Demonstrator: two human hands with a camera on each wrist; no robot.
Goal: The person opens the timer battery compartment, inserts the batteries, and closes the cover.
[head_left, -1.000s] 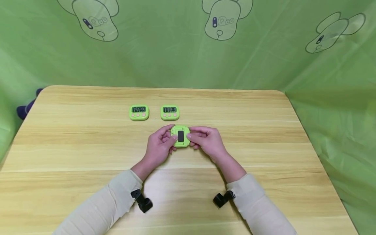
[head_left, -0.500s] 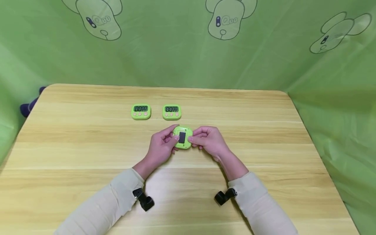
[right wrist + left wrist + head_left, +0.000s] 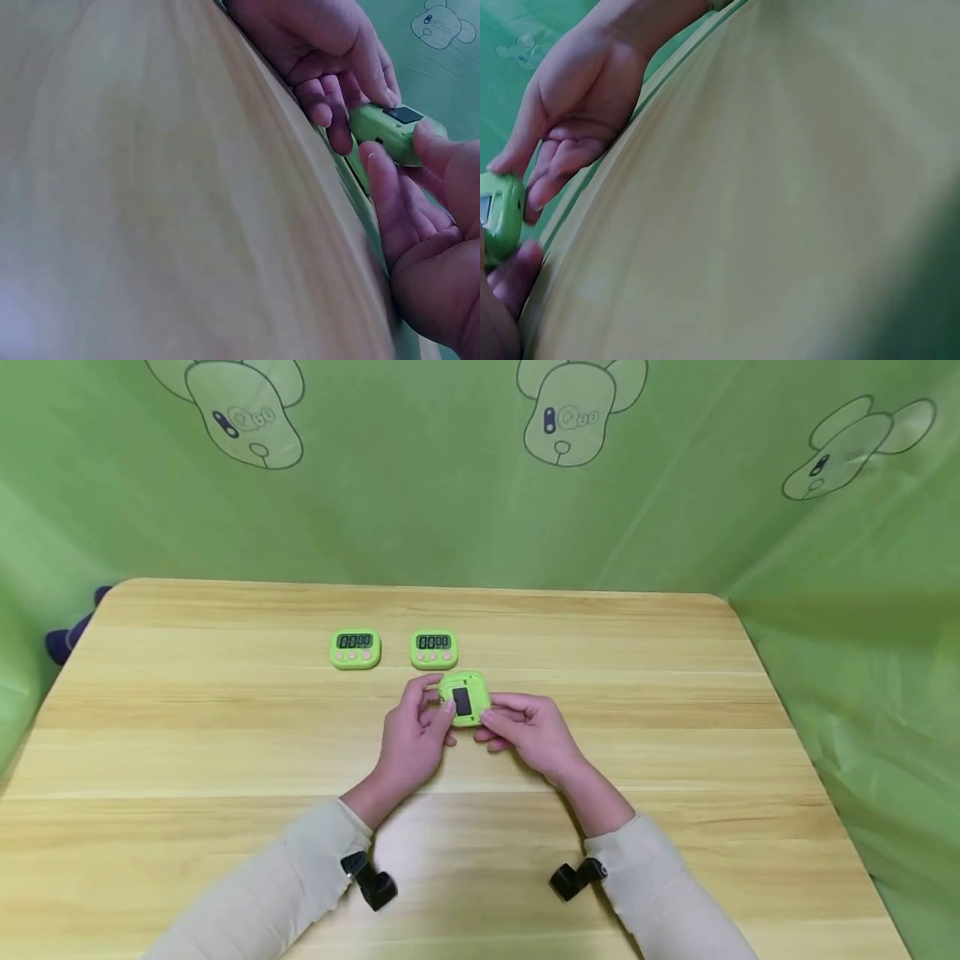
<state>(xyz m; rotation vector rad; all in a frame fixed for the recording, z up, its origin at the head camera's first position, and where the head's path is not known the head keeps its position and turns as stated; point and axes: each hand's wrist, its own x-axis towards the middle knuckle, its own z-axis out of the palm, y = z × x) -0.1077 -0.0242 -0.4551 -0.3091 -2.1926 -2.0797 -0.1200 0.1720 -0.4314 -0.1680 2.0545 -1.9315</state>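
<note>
A green digital timer [image 3: 477, 689] is held between both hands over the middle of the table, its back with a dark rectangle facing up. My left hand [image 3: 408, 743] grips its left side, thumb on the back near the dark rectangle. On the lower right corner, my right hand [image 3: 546, 742] pinches it with thumb and fingers. The right wrist view shows the same timer [image 3: 409, 150] edge-on between the fingertips; the left wrist view cuts it off at the left edge. Just beyond the hands lie two matching timers, a left one [image 3: 356, 662] and a right one [image 3: 433, 663], screens up.
The wooden table [image 3: 652, 693] has a rounded far edge. Behind it and to the right hangs a green curtain [image 3: 420, 510] with printed cartoon heads. Some purple thing [image 3: 58, 645] shows beyond the table's left edge.
The held timer has shifted slightly away from me, towards the two others, and turned a little. My right thumb now sits at its lower corner. The two timers lie where they were.
</note>
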